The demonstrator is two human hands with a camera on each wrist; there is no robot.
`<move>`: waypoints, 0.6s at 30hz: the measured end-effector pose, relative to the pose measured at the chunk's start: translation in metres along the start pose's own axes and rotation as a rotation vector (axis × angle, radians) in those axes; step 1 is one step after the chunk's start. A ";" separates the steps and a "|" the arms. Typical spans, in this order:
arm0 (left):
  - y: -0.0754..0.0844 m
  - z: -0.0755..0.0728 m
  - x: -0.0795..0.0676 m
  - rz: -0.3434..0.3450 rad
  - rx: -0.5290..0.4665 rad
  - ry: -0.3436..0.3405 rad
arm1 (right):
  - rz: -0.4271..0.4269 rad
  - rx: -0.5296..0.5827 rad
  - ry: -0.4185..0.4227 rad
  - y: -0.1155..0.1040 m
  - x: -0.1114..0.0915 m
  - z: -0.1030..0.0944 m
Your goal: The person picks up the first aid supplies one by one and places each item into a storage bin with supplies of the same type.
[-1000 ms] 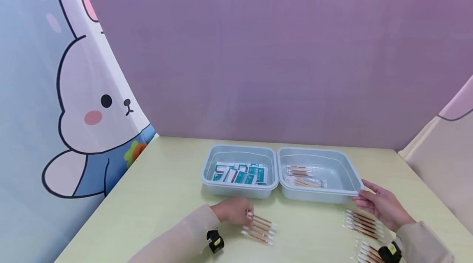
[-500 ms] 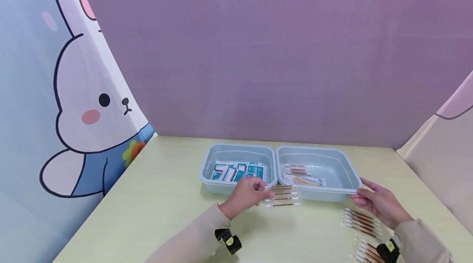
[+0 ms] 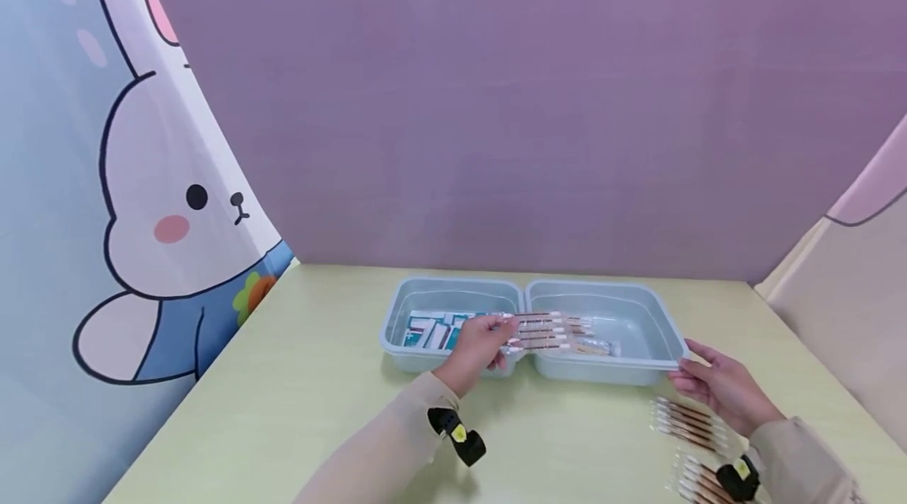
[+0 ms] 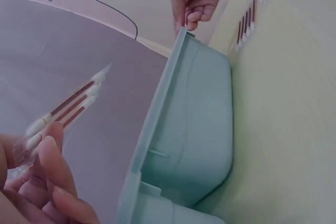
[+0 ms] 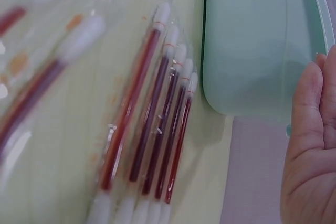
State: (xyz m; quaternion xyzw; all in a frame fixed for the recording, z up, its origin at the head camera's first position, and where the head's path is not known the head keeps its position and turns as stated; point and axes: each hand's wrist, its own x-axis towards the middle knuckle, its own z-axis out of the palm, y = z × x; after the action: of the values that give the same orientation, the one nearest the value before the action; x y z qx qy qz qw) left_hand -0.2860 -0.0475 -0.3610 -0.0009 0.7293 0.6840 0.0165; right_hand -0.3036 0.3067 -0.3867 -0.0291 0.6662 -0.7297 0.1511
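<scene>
I have the left hand [image 3: 475,350] pinching one swab packet [image 3: 544,330] by its end, likely so the rest reaches over the right tub [image 3: 609,369], centre right of frame. The right hand [image 3: 728,391] grips that tub's near corner, apparently steadying it. I count two tubs, including the left tub [image 3: 418,361], and two spare packets [image 3: 689,424] at lower right.
</scene>
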 end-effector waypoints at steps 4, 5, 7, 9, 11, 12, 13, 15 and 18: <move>0.008 0.009 0.006 -0.008 0.014 -0.003 | 0.002 0.000 -0.004 0.000 -0.002 -0.001; 0.010 0.011 0.009 -0.017 0.023 -0.005 | -0.001 0.003 -0.004 0.000 -0.002 -0.002; 0.014 0.016 0.015 -0.033 0.032 -0.009 | -0.006 0.013 -0.006 0.000 -0.003 -0.004; 0.017 0.020 0.019 -0.047 0.048 -0.006 | -0.015 0.017 -0.007 0.000 -0.003 -0.005; 0.020 0.022 0.024 -0.057 0.056 0.001 | -0.024 0.023 -0.010 0.000 -0.002 -0.005; 0.021 0.023 0.027 -0.061 0.061 0.007 | -0.028 0.024 -0.012 0.000 -0.001 -0.005; 0.022 0.024 0.029 -0.066 0.061 0.014 | -0.031 0.026 -0.009 0.000 0.000 -0.005; 0.024 0.027 0.034 -0.074 0.063 0.026 | -0.035 0.027 -0.009 0.001 0.000 -0.003; 0.026 0.030 0.042 -0.087 0.060 0.049 | -0.032 0.019 0.001 0.002 0.002 -0.001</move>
State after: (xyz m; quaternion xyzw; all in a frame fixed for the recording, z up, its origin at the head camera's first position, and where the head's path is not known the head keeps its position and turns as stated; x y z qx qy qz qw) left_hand -0.3275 -0.0149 -0.3379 -0.0489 0.7488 0.6604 0.0282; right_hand -0.3050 0.3068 -0.3890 -0.0378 0.6586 -0.7385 0.1393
